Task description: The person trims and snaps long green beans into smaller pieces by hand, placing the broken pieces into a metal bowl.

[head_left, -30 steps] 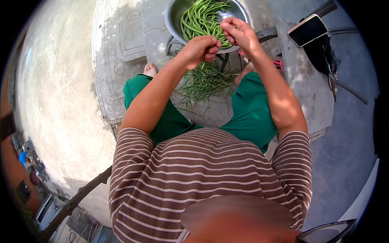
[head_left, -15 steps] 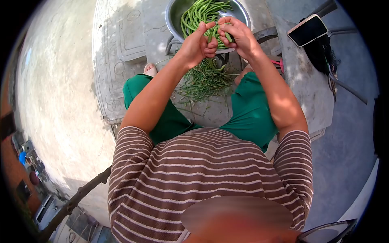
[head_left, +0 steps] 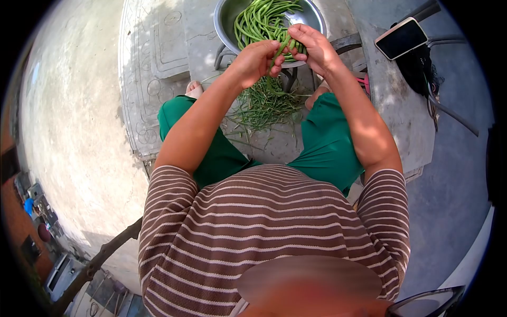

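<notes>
A metal bowl (head_left: pixel 226 33) at the top of the view holds many long green beans (head_left: pixel 260 22). Over its near rim, my left hand (head_left: pixel 257 62) is closed on a green bean (head_left: pixel 278 55) that runs down past the fingers. Close beside it on the right, my right hand (head_left: pixel 312 48) pinches green bean pieces between thumb and fingers. The fingertips of both hands nearly meet. Below the hands, a pile of thin green stems and scraps (head_left: pixel 266 108) lies on the ground between the feet.
A phone (head_left: pixel 401 38) rests on a dark bag (head_left: pixel 414 68) at the upper right, by dark metal bars. Pale stone slabs (head_left: pixel 158 53) surround the bowl's stand. A rough wooden branch (head_left: pixel 111 247) slants at the lower left. Pink footwear (head_left: pixel 363 82) shows right of the bowl.
My hands have drawn apart and come close together again over the bowl's near rim. A long bean now hangs from my left hand. The bowl and scrap pile look much the same.
</notes>
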Motion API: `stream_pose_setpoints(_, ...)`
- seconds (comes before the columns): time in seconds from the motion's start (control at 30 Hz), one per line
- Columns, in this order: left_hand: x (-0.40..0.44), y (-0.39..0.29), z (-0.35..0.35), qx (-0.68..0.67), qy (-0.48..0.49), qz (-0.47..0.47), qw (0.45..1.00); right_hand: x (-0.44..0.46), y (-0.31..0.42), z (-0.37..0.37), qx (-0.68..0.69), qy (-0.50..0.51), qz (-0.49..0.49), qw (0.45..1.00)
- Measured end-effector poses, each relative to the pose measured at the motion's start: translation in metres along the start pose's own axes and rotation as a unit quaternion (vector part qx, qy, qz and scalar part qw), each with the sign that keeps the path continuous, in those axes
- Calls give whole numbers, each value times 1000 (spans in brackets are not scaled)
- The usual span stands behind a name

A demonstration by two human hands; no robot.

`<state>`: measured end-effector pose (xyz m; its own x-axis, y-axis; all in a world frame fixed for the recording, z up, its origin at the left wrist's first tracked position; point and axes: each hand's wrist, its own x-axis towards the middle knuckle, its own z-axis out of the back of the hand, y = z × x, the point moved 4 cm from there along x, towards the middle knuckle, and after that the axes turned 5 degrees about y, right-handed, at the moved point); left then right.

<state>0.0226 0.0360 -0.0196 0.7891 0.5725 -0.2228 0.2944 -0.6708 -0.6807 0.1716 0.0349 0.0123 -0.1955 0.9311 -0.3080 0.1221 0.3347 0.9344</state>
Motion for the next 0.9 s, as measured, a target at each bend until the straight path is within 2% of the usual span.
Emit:
stream_pose_setpoints(0.13,3,2,5,1,29,16,999,3,-2,3,8,12,-7,1000)
stream_pose_setpoints(0.2,7,5,12,12,30,29,999,3,1,3,-92,12,2,996)
stream_pose_setpoints(0.23,9,7,17,27,29,29,999,2,1,-1,-91,12,2,996)
stream_pose_setpoints(0.27,12,10,21,42,29,28,998,-2,12,-11,-270,-1,176,946)
stream_pose_setpoints(0.3,12,11,17,42,29,29,998,-13,21,-29,-432,-14,338,836)
stream_pose_setpoints(0.33,11,10,16,64,-52,5,997,-18,22,-43,-407,34,340,847)
stream_pose_setpoints(0.37,9,9,15,85,-132,-18,987,-24,23,-54,-407,33,339,848)
stream_pose_setpoints(0.43,5,5,-2,55,-124,-38,990,-29,22,-68,-288,104,260,916)
stream_pose_setpoints(0.47,4,2,-7,27,-114,-56,992,-24,20,-60,-158,84,142,973)
stream_pose_setpoints(0.5,6,0,-1,29,-112,-55,992,-19,22,-49,-158,81,143,974)
stream_pose_setpoints(0.53,9,-1,2,-4,-31,-40,999,-13,26,-37,47,123,138,982)
stream_pose_setpoints(0.57,10,0,4,-36,49,-26,998,-9,28,-27,250,161,127,946)
stream_pose_setpoints(0.6,8,-3,0,-47,61,-23,997,-14,35,-28,269,108,75,954)
stream_pose_setpoints(0.63,5,-5,-4,-47,60,-25,997,-11,31,-22,268,110,75,954)
stream_pose_setpoints(0.7,1,-8,-7,-67,19,-20,997,-4,19,-6,108,42,39,992)
stream_pose_setpoints(0.73,2,-8,-5,-67,19,-20,997,-3,18,-8,38,86,23,995)
stream_pose_setpoints(0.77,3,-9,-5,-78,56,-26,995,-3,14,-10,38,86,23,995)
stream_pose_setpoints(0.83,2,-9,-8,-90,91,-33,991,-3,7,-19,-115,88,10,989)
stream_pose_setpoints(0.9,4,-10,-7,-3,38,-50,998,-4,8,-19,-104,64,12,992)
